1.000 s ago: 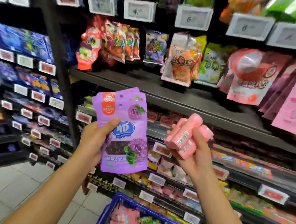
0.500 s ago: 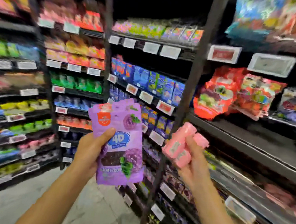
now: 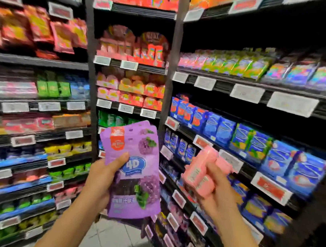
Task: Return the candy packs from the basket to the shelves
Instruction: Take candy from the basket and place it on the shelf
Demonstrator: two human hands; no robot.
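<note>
Candy packs are in both our hands, held up in front of the shelves, probably so we can match them against the rows and find their places. Our left hand grips the purple grape pouches, thumb across the front; it looks like more than one, fanned. Our right hand curls round a bundle of pink packs. The basket is not in view.

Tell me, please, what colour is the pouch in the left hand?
Purple, with a blue 4D logo; the pouch, gripped by the left hand, shows in the head view.
</note>
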